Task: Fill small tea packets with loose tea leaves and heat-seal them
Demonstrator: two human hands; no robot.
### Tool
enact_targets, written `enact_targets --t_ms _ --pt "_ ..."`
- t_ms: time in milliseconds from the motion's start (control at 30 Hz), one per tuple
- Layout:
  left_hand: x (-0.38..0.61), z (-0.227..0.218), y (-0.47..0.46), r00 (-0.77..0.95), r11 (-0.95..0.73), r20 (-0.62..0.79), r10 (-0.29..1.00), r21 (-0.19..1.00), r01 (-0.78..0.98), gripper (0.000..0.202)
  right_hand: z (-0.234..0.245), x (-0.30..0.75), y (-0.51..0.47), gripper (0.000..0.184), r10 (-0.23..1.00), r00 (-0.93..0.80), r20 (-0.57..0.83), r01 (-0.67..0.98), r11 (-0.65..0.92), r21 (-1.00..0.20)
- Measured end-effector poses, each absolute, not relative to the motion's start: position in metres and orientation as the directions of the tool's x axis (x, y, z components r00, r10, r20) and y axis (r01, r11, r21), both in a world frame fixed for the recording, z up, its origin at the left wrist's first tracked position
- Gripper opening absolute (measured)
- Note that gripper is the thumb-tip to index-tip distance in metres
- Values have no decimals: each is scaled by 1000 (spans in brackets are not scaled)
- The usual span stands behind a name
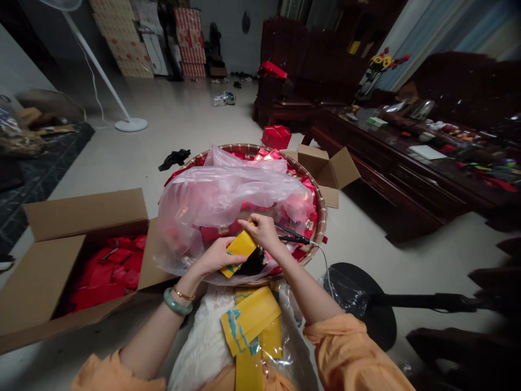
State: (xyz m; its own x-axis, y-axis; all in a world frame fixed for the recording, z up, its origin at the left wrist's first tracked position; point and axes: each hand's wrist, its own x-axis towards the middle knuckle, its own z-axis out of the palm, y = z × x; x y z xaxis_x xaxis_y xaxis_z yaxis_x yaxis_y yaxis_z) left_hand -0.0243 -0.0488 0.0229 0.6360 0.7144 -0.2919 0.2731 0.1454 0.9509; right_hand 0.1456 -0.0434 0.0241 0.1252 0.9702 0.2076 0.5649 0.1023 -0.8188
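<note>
My left hand (217, 257) is closed round a small yellow packet (237, 251) just above the near rim of a round woven basket (323, 217). My right hand (262, 230) pinches the packet's upper edge. A black tool with a cord (293, 237) lies right beside my right hand on the basket. A dark object (251, 264) sits under the packet; what it is I cannot make out. A crumpled clear plastic bag (228, 198) covers red packets in the basket. On my lap lies a stack of yellow packets (250, 320) in clear wrap.
An open cardboard box (61, 255) with red packets stands at my left. A smaller open carton (325, 168) sits behind the basket. A black fan base (366, 304) lies on the floor at right. Dark wooden furniture (407, 163) lines the right; a white fan stand (130, 124) is far left.
</note>
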Motion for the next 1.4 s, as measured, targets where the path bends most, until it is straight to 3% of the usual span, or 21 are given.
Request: enact_targets --t_ms 167,433,533,667,833,1100,1233,1400 --pt "-23 20 -50 655 120 -288 699 950 290 41 25 142 -45 42 936 164 310 580 163 -798" --pt "-26 19 -45 557 101 -229 798 963 251 42 45 161 -60 28 887 132 442 472 335 -815" --pt "-28 19 -45 531 85 -223 818 959 272 42 44 168 -64 20 935 37 352 451 299 -841" --pt "-30 17 -47 544 39 -222 809 944 328 37 44 168 -64 25 980 11 200 326 186 -927" --pt "-32 12 -46 518 65 -242 820 939 337 41 46 167 -63 26 987 -20 158 332 155 -930" --pt "-33 7 -44 527 114 -220 821 967 226 53 40 164 -64 22 997 32 74 112 70 -991" --pt "-35 3 -42 554 128 -222 802 971 203 54 41 168 -65 24 999 15 51 145 48 -988" --pt "-38 5 -40 520 29 -198 831 949 313 48 43 172 -68 20 981 -142 130 393 177 -902"
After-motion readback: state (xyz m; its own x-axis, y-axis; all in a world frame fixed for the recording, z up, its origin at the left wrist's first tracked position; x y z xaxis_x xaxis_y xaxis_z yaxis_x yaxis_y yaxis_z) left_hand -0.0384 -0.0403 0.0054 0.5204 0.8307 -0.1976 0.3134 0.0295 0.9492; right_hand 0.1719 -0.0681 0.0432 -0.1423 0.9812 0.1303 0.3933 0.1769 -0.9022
